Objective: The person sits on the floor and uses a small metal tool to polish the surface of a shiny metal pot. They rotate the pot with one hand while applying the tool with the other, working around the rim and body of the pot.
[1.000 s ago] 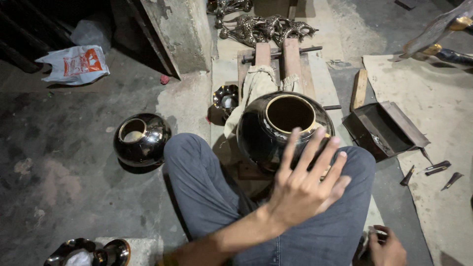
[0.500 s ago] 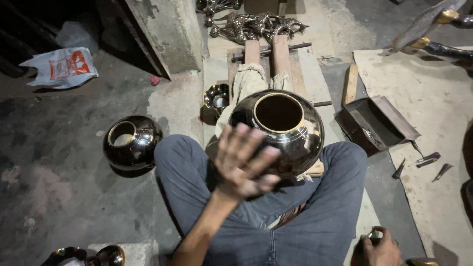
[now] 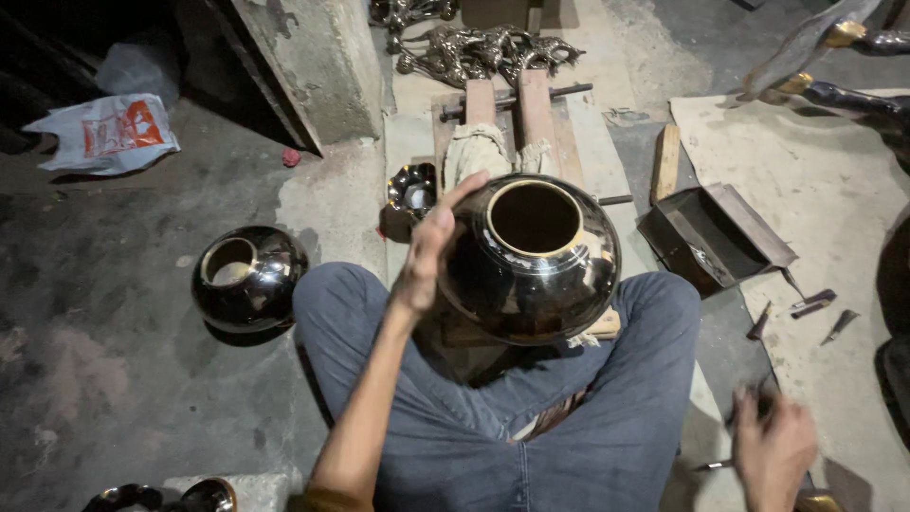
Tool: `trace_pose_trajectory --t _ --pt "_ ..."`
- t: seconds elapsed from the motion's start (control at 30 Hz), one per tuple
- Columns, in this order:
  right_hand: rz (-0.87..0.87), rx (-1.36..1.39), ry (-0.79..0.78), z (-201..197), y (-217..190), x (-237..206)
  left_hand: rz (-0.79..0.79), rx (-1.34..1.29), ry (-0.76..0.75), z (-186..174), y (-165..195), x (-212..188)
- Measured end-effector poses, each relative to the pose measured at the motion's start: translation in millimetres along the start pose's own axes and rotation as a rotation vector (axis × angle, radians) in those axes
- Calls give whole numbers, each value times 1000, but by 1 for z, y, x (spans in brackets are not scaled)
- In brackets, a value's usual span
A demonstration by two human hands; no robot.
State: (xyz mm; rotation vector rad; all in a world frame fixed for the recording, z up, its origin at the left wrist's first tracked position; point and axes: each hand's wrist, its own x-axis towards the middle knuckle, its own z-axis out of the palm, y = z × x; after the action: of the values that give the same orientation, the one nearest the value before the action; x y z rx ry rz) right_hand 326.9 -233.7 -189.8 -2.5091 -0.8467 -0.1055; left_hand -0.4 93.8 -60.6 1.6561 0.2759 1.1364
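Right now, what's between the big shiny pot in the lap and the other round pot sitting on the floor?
In the head view, the left hand and a jeans-clad knee lie between the big pot and the floor pot.

A crumpled white plastic bag with an orange-red printed panel [image 3: 102, 133] lies on the dark concrete floor [image 3: 114, 360] at the upper left, flattened and slightly creased, its printed side facing up. Just behind it, deeper in the shadow by the wall, sits a second, paler translucent plastic bag [image 3: 142, 66], bunched up. No labels, signs or screens show.
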Motion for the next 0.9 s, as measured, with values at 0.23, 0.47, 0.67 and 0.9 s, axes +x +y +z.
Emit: trace_pose_trajectory --t 0.23,0.47,0.67,0.9 --pt "-164 1452 -384 -53 -129 33 -198 -594 -61 4 -17 23" --pt "-340 1821 -651 -54 -216 19 -145 -538 -49 6 -13 17" --pt "-324 1845 -558 -62 -254 23 -148 -460 67 12 -9 8" --pt "-331 1877 -174 -34 -271 53 -14 -233 426 55 7 -25"
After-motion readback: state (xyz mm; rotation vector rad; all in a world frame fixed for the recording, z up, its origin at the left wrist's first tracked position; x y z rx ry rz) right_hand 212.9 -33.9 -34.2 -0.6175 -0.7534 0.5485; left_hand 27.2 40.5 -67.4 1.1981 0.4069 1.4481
